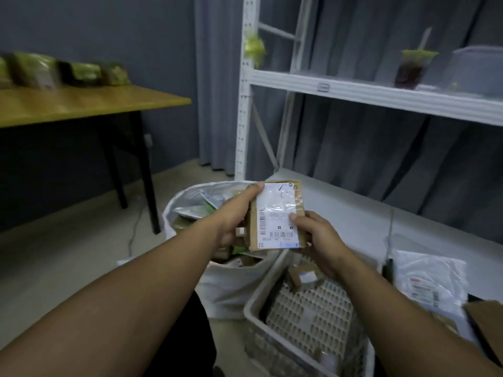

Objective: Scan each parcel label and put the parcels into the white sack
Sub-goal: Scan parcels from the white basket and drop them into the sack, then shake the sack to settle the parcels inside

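Note:
I hold a small brown cardboard parcel with a white barcode label facing me, just above the white sack. My left hand grips its left edge, thumb on the top corner. My right hand pinches its lower right side, thumb on the label. The sack stands open on the floor and holds several parcels. Something small and white shows under my left hand; I cannot tell what it is.
A grey perforated plastic basket with a small parcel inside sits at my right knee. A white metal shelf stands behind, with plastic-bagged parcels on its low deck. A wooden table is at the left.

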